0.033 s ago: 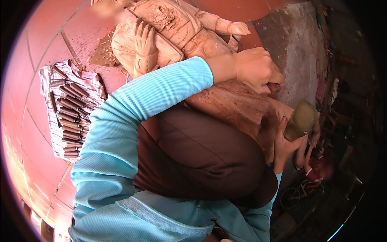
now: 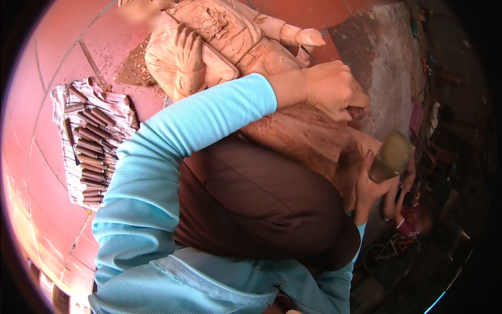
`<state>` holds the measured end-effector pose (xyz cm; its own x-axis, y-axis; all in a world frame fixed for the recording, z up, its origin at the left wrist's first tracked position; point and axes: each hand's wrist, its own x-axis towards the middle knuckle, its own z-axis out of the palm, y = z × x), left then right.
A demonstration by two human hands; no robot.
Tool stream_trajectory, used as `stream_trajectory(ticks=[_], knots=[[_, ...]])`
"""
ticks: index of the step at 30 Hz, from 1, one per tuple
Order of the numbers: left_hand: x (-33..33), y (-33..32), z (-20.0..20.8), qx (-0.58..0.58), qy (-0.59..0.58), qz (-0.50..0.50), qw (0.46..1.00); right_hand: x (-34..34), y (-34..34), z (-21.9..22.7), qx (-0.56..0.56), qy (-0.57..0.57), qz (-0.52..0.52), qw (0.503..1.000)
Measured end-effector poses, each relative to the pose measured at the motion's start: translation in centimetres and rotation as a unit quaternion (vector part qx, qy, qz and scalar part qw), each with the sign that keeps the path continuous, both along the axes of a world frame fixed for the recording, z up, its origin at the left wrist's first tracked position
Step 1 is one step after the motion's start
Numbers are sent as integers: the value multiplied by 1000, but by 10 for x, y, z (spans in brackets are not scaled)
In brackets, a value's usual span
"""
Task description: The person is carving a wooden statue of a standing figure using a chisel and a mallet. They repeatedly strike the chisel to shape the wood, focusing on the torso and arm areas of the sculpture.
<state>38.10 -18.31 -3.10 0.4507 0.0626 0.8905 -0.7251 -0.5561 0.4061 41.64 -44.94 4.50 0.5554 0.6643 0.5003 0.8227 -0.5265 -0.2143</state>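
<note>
A carved wooden statue (image 2: pixel 272 60) lies across the upper middle, with robe folds, an arm and a hand cut into it. My left hand (image 2: pixel 332 91) reaches over its lower part, fingers wrapped round a chisel whose brown handle end (image 2: pixel 357 112) pokes out of the fist. The chisel's blade is hidden from this view. To the right, my right hand (image 2: pixel 372 191) grips a wooden mallet; its pale greenish, rounded head (image 2: pixel 391 156) is up beside the statue's base, apart from the chisel handle.
Several brown-handled carving tools (image 2: pixel 93 152) lie on a striped cloth (image 2: pixel 73 183) on the red tiled floor at the left. Wood chips (image 2: pixel 137 68) lie by the statue. My brown-clad leg (image 2: pixel 256 199) is against it. A person (image 2: pixel 410 220) and a bicycle (image 2: pixel 379 256) are far right.
</note>
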Motion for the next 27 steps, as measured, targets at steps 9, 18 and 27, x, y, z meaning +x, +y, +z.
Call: stream_trajectory(ticks=[9, 18, 27], knots=[[-2, 9, -8, 0, -46, -8, 999, 21, 29, -6, -87, -126, 10, 988], [-1, 5, -12, 0, -74, 0, 997, 42, 21, -22, -62, -211, 79, 972], [-4, 10, -12, 2, -66, -9, 998, 78, 24, -53, 19, -288, 96, 953]])
